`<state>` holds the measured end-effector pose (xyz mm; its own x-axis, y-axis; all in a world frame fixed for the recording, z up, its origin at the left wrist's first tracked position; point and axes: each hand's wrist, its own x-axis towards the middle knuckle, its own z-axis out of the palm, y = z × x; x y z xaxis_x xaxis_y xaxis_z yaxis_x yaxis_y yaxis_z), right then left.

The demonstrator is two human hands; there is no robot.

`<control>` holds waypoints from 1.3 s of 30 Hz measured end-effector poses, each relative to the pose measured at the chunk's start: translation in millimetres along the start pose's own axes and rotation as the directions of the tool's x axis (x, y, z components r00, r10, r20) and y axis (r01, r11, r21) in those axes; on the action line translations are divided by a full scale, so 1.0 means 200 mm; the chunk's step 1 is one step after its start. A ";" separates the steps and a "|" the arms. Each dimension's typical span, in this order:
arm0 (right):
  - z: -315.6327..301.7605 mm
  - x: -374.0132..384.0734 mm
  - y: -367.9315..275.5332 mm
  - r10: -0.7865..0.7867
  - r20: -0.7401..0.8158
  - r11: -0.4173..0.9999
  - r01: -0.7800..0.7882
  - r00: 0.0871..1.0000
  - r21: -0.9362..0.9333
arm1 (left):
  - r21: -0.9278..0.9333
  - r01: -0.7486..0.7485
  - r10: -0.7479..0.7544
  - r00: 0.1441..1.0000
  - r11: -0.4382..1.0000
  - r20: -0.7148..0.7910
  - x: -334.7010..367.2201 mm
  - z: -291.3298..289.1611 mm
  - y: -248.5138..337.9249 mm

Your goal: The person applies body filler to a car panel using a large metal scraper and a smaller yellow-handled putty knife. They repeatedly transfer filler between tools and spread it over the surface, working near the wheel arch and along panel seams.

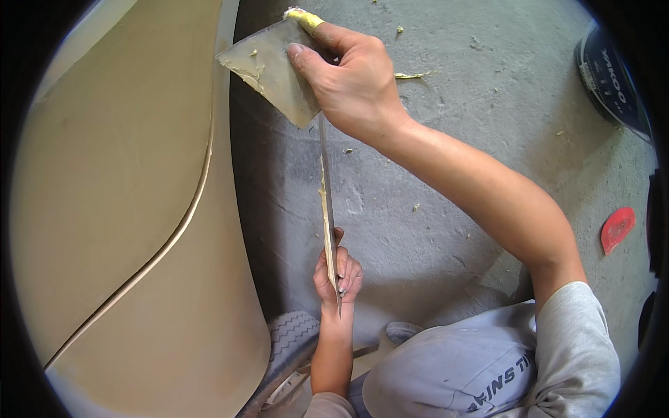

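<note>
My right hand (pixel 366 83) pinches a flat, greyish square putty spreader (pixel 275 66) between thumb and fingers. Pale yellow putty clings along its lower left edge, and one fingertip is wrapped or coated in yellow. Below it, my left hand (pixel 352 277) grips a thin flat board (pixel 331 216), seen almost edge-on, with yellow putty smeared along its left side. The board's upper end reaches up to just beneath the spreader; whether they touch, I cannot tell. Left of both hands stands a beige curved vehicle body panel (pixel 139 174), apart from them, with a curved seam running down it.
A dark bucket (pixel 610 83) stands on the concrete floor (pixel 446 209) at the far right. Nearer lies a red flat piece (pixel 617 230). Putty scraps (pixel 414 75) dot the floor. A tyre (pixel 293 334) shows under the panel, beside my grey-clad leg (pixel 446 369).
</note>
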<state>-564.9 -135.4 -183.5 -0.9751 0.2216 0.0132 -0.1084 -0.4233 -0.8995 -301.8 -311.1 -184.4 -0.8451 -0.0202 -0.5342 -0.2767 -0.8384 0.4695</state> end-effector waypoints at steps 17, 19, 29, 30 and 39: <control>0.06 -0.32 -0.15 0.300 0.271 0.946 -0.321 0.915 0.036 | 0.084 0.010 -0.006 0.999 0.996 -0.045 -0.04 -0.10 0.00; 0.04 -0.32 -0.16 0.340 0.304 0.930 -0.366 0.890 0.033 | 0.100 0.016 -0.011 0.999 0.995 -0.053 -0.04 -0.10 0.01; -0.18 -0.40 -0.18 0.015 0.308 0.995 0.017 0.951 -0.103 | 0.031 0.039 -0.038 0.999 0.999 -0.029 -0.02 -0.02 -0.01; -0.25 -0.39 -0.16 -0.247 0.378 0.917 0.341 0.892 -0.206 | 0.058 0.042 -0.041 0.999 0.997 -0.024 -0.03 0.01 -0.02; -0.66 -0.42 -0.15 -0.443 0.794 0.508 0.846 0.415 -0.158 | -0.112 0.102 -0.094 0.993 0.988 0.073 0.04 0.29 -0.16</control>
<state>-455.0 -25.2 -214.5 -0.5103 -0.4183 0.7514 -0.8498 0.1114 -0.5152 -325.9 -253.1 -163.5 -0.8464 0.0981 -0.5235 -0.3081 -0.8919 0.3310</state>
